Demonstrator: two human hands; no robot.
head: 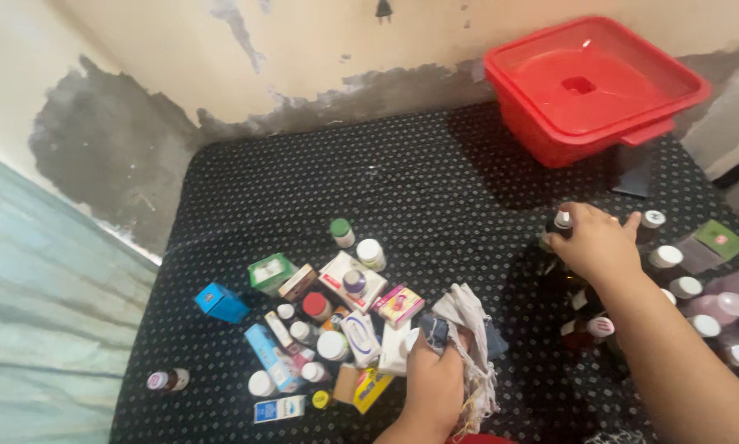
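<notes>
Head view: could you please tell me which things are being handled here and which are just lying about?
In hand:
- left hand holding rag
- right hand on dark bottle, among capped bottles

Lying about:
- red tub with lid
- pile of small boxes and jars
- blue box
- lone bottle

On the dotted black mattress (402,189) lie small cartons: a blue box (221,302) at the left, a green box (271,273), a pink-and-yellow box (399,305), a yellow packet (372,389), and a green-labelled packet (720,239) far right.
</notes>
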